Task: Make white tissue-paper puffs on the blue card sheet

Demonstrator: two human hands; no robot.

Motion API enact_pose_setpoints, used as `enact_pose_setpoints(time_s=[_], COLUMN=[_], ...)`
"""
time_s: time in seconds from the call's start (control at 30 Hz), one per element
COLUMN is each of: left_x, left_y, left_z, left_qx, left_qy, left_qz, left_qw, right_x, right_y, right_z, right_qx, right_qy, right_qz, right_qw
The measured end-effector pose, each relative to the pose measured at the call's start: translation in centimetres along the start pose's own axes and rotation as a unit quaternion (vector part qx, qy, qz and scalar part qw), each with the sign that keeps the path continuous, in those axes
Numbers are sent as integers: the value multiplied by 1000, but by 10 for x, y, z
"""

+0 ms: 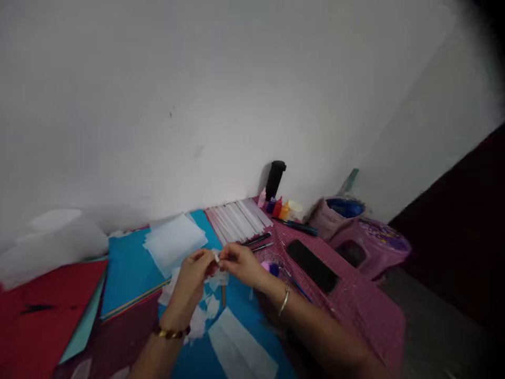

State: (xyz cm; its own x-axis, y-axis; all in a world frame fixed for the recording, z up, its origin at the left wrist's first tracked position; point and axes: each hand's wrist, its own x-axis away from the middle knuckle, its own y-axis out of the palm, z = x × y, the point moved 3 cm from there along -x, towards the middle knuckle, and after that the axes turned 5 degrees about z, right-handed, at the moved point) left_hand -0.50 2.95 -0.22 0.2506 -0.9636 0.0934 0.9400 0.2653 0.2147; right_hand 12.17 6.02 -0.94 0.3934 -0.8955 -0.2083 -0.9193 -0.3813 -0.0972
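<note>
Over the blue sheet, my left hand and my right hand meet with pinched fingers. Between them is a small white piece of paper, and both hands grip it. Beneath them lie torn white paper scraps, and a thin brown stick shows just below the fingers. Closer to me rests a folded white paper strip. A stack of white paper sits behind my left hand. The picture is slightly blurred, so the piece's exact shape is hard to make out.
White strips lie in a row near the wall. Small paint bottles and a black cylinder stand behind. A dark phone and pens are on the right. Red sheets lie left; a pink stool stands beyond the table.
</note>
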Motion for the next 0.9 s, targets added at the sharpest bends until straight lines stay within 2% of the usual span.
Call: enact_pose_setpoints(time_s=[0.23, 0.43, 0.57, 0.7, 0.9], left_x=[5, 5, 8, 10, 7], left_y=[3, 3, 4, 5, 6], left_z=[6, 11, 12, 15, 12], left_qx=[18, -11, -25, -37, -66], left_qy=[-9, -13, -27, -37, -14], left_qz=[-33, -83, -97, -86, -80], left_qw=[999, 996, 995, 995, 994], right_x=[-2, -4, -4, -4, -5], right_y=[0, -1, -1, -1, 0], right_z=[2, 6, 6, 6, 5], right_qx=[-143, -220, -232, -226, -215], right_qy=[99, 148, 161, 168, 176], right_qz=[-15, 2, -13, -19, -11], right_qw=[985, 964, 959, 959, 960])
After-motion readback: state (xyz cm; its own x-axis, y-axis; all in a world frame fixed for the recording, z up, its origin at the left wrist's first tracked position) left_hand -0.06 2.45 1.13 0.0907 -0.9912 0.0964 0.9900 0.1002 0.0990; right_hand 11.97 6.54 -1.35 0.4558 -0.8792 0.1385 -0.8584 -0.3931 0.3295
